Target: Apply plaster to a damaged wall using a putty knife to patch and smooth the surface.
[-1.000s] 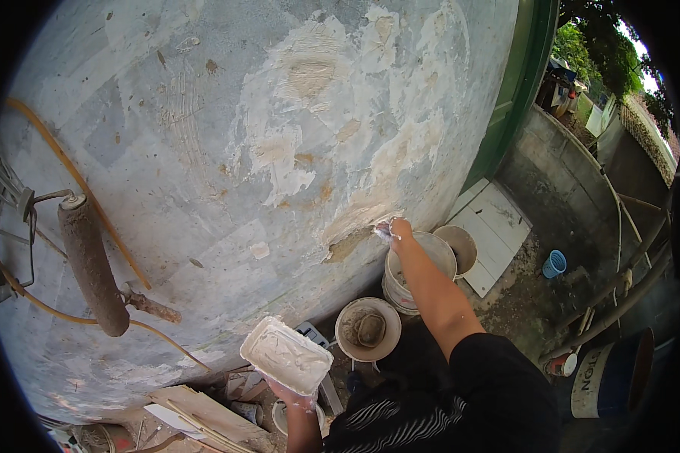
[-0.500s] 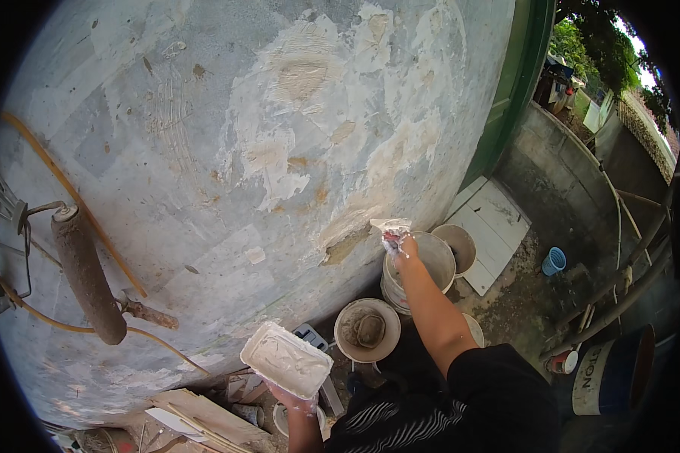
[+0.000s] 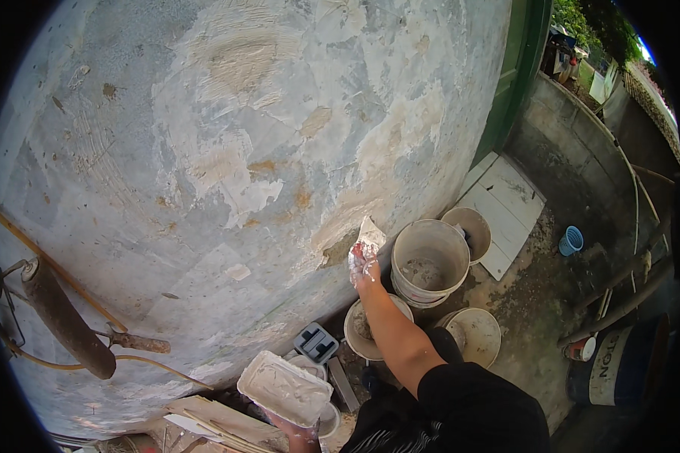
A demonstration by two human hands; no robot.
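My right hand [image 3: 364,264], streaked with white paste, grips a putty knife [image 3: 369,230] with a red handle. Its paste-covered blade is at the right side of a rough, chipped hole [image 3: 338,249] in the patched grey wall [image 3: 204,181]; whether it touches the wall I cannot tell. Low at the middle, my left hand [image 3: 296,429] holds a rectangular tray [image 3: 283,385] of off-white paste from beneath, its fingers mostly hidden. Below my right forearm stands a bucket [image 3: 358,325], partly covered by the arm.
More buckets [image 3: 431,258] stand along the wall. A paint roller [image 3: 66,317] hangs at left; boards [image 3: 219,423] lie below. At right are a green door [image 3: 510,90], a leaning white panel [image 3: 506,211], a blue basket [image 3: 570,240], poles [image 3: 619,302] and a dark barrel [image 3: 612,366].
My right hand has moved left and down, its blade turned more upward. My left hand and tray sit lower in the picture. The view has shifted, showing more buckets and a grey container below.
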